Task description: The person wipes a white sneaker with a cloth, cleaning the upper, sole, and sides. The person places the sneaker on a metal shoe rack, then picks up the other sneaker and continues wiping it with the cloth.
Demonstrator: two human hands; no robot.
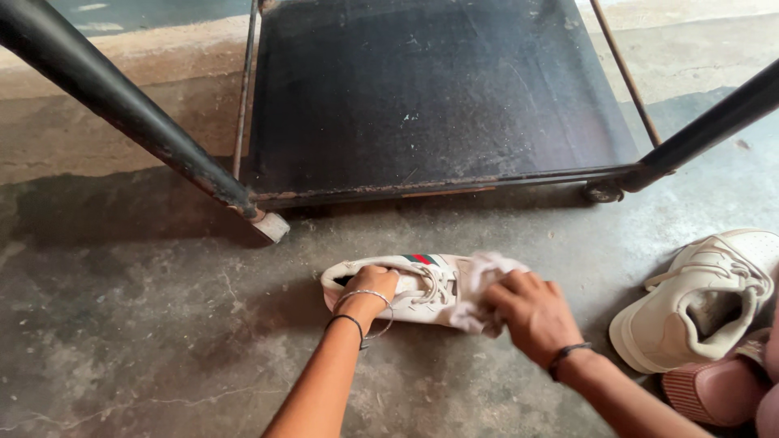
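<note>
Two hands in view, both on one white sneaker (422,290) lying on the concrete floor (146,324), just in front of a black metal cart (430,97).

Left hand (369,285): fingers curled into the shoe's opening at the heel end, gripping the collar. Two bracelets at that wrist, one thin silver, one dark cord.

Right hand (531,312): pressed down flat on a pale cloth (483,280) bunched over the toe end of the shoe. One dark band on this wrist. The hands sit apart, one at each end of the sneaker.

Shoe details: white laces, one small green-and-red stripe on the side.

Other footwear, counted: one more white sneaker (706,296) to the right, tipped on its side, opening toward the camera, well apart from the first; one pink shoe (714,389) just below it (only partly in frame, touching or nearly so, cannot tell which).

Cart: one flat black lower shelf, two thick black angled legs, two thin rusty rods, one wheel (602,192) visible at the right corner.
</note>
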